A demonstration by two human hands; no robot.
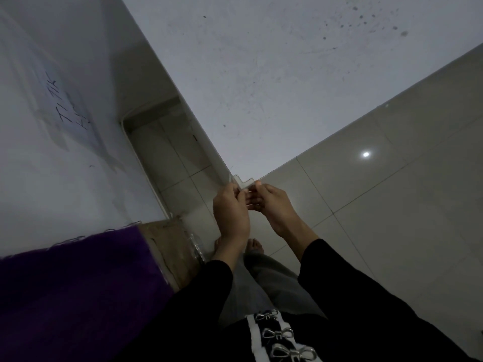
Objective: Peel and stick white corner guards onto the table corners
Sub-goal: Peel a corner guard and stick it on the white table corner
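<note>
A pale, translucent corner guard (241, 182) sits right at the near corner of the white table (274, 82). Both hands hold it from below. My left hand (230, 210) pinches its left side with fingers curled. My right hand (274, 205) pinches its right side, thumb on top. Whether the guard touches the table corner I cannot tell in the dim light.
A second white table (65, 152) with a taped paper sheet (70, 105) stands at the left. A purple cloth (78, 296) and a cardboard box (172, 246) lie at its near end. Beige floor tiles (379, 192) spread to the right; my bare feet are below.
</note>
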